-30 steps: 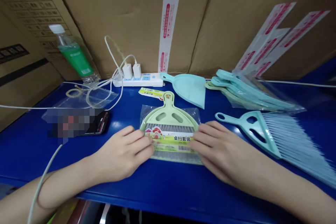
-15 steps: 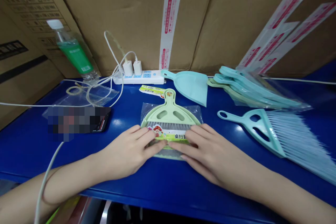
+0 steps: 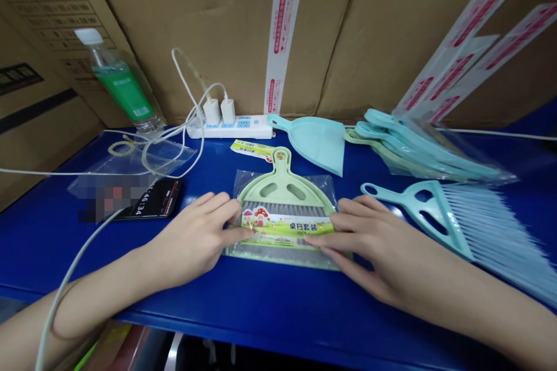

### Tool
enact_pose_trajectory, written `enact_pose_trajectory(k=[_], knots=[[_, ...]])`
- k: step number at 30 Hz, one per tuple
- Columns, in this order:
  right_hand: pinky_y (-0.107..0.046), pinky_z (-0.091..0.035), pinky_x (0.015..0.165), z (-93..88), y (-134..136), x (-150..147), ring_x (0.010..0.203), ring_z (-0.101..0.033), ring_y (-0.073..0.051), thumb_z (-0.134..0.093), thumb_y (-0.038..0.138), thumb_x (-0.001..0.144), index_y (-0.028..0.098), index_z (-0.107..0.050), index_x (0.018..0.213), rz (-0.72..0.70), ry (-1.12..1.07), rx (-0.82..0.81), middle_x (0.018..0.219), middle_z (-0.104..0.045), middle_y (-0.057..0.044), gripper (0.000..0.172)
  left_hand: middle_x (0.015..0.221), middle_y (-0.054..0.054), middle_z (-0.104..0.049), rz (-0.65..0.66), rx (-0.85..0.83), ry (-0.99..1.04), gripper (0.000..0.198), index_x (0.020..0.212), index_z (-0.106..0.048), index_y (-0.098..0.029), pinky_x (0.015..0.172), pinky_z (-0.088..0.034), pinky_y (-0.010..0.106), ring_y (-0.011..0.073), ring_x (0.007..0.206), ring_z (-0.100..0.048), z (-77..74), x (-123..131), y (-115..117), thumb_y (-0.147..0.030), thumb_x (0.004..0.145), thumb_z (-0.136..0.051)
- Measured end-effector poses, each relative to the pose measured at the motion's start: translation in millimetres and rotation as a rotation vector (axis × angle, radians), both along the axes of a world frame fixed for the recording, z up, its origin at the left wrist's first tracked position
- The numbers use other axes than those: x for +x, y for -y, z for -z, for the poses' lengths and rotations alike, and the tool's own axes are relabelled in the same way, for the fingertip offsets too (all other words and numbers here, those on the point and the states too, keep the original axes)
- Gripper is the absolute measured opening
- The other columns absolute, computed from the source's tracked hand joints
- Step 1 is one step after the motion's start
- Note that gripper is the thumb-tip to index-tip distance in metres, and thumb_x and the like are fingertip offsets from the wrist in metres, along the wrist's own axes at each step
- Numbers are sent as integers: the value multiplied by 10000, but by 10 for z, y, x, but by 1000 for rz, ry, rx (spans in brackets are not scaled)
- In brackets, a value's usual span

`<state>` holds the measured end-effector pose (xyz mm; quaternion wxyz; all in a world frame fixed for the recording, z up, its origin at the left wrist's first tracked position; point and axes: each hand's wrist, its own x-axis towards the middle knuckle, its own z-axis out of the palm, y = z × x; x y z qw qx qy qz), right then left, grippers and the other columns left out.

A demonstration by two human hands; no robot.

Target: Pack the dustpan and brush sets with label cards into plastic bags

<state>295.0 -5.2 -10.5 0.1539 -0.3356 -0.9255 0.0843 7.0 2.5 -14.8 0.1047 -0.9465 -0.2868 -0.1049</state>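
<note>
A light green dustpan and brush set lies flat on the blue table in a clear plastic bag, its handle pointing away from me. A printed card band with mushroom drawings wraps across its grey bristles. My left hand grips the left edge, fingers curled at the side and thumb on the card. On the right edge, my right hand holds the set with bent fingers, thumb resting over the lower card. Fingertips under the edges are hidden.
Behind stand a light blue dustpan, a loose card and a white power strip with cables. At right are a blue brush and stacked bagged sets. A phone and a bottle are at left.
Both hands have slid apart from the middle of the card to the set's left and right edges. More of the card now shows, and the set stays in place.
</note>
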Motion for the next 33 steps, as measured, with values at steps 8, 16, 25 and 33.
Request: enact_pose_trajectory(k=[8, 16, 25, 33], knots=[[-460, -408, 850, -88, -18, 141, 695, -580, -209, -452, 219, 933, 295, -739, 812, 16, 74, -45, 664, -658, -11, 320, 772, 19, -522, 8, -12, 84, 444, 844, -723, -266, 599, -358, 298, 180, 694, -434, -29, -73, -55, 64, 723, -452], [-494, -384, 919, -79, -89, 215, 678, -620, -196, -461, 275, 943, 266, -701, 799, 41, 92, -90, 695, -690, -5, 281, 742, 21, -555, -59, -57, 48, 421, 746, -698, -235, 596, -384, 298, 182, 682, -436, 38, -94, -95, 62, 728, -401], [-357, -406, 673, -74, -87, 133, 611, -553, -187, -390, 266, 984, 235, -578, 694, 46, 139, -122, 600, -586, 7, 347, 730, 21, -573, -24, -75, 121, 352, 735, -608, -188, 573, -379, 273, 174, 658, -456, 24, -64, -71, 29, 812, -342], [-338, -382, 698, -42, -15, -8, 613, -534, -163, -338, 185, 1001, 203, -583, 690, -52, 52, 104, 645, -606, -6, 396, 767, 47, -578, 17, 156, 69, 248, 803, -617, -173, 591, -368, 314, 195, 671, -459, 72, -18, 11, -48, 845, -407]])
